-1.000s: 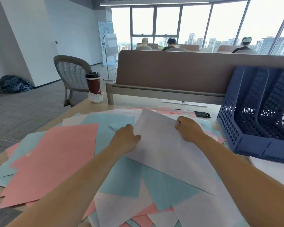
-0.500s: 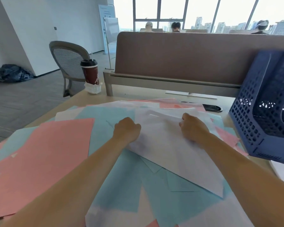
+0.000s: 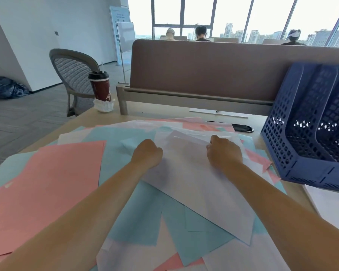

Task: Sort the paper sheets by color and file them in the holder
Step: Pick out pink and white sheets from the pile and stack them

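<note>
Pink, light blue and white paper sheets lie mixed in a loose spread across the desk. A large pink sheet [image 3: 47, 182] lies at the left, and blue sheets [image 3: 129, 208] show in the middle. A white sheet [image 3: 194, 184] lies on top in the centre. My left hand [image 3: 147, 153] grips its left edge with curled fingers. My right hand [image 3: 223, 152] grips its far right edge the same way. The blue plastic mesh file holder [image 3: 309, 173] stands at the right, its slots facing me; I see no paper in them.
A dark red lidded cup [image 3: 100, 87] stands on a crumpled napkin at the desk's far left corner. A black phone [image 3: 242, 127] lies by the holder. A brown partition [image 3: 204, 69] closes the desk's far side. A white stack [image 3: 333, 206] lies at right. A chair [image 3: 74, 75] stands beyond.
Both hands have pulled the white sheet a little toward me and its far edge has lifted. The camera view has shifted; the hands keep their grip.
</note>
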